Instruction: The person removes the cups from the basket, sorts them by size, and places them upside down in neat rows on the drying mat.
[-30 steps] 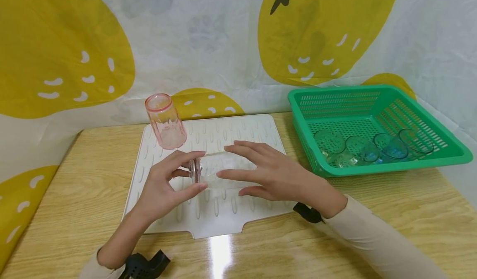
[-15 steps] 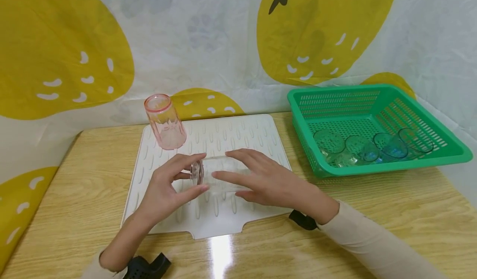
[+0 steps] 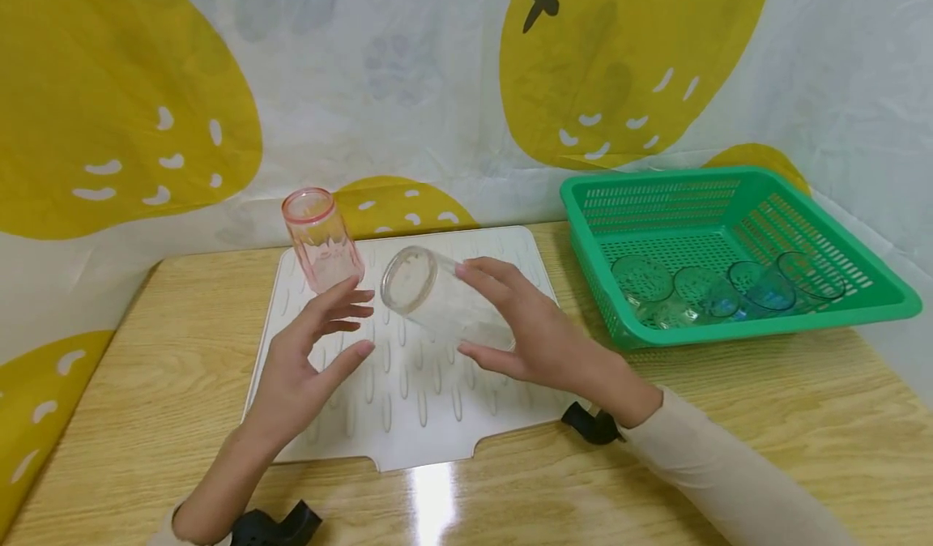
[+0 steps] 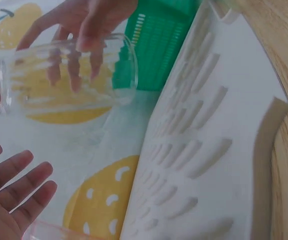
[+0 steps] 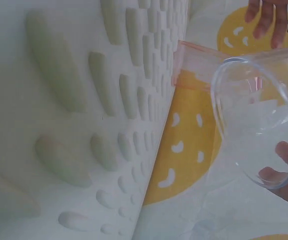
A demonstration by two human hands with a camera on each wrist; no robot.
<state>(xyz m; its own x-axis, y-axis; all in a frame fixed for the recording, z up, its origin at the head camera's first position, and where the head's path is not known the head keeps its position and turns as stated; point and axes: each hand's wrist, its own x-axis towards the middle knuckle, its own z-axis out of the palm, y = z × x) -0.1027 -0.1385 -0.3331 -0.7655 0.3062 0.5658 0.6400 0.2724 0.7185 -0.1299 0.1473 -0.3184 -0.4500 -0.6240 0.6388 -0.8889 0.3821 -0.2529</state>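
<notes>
My right hand [image 3: 535, 327] grips a clear drinking glass [image 3: 445, 295], fingers on one side and thumb on the other. The glass is tilted above the white ridged mat [image 3: 430, 384], its thick base toward the upper left. In the right wrist view its round rim [image 5: 219, 105] faces the mat side. My left hand [image 3: 306, 360] stands just left of the base, fingers and thumb spread apart, with nothing between them. In the left wrist view, the left fingers [image 4: 26, 185] lie apart from the glass. A pink glass [image 3: 324, 246] stands upside down on the mat's back left corner.
A green plastic basket [image 3: 729, 331] on the right holds several glasses, one of them blue [image 3: 765, 287]. The mat lies on a wooden table [image 3: 182, 319]. A lemon-patterned cloth [image 3: 437, 84] hangs behind.
The left hand has let go of the glass base and drawn back left. The glass, in the right hand, has tipped so its base rises toward the upper left.
</notes>
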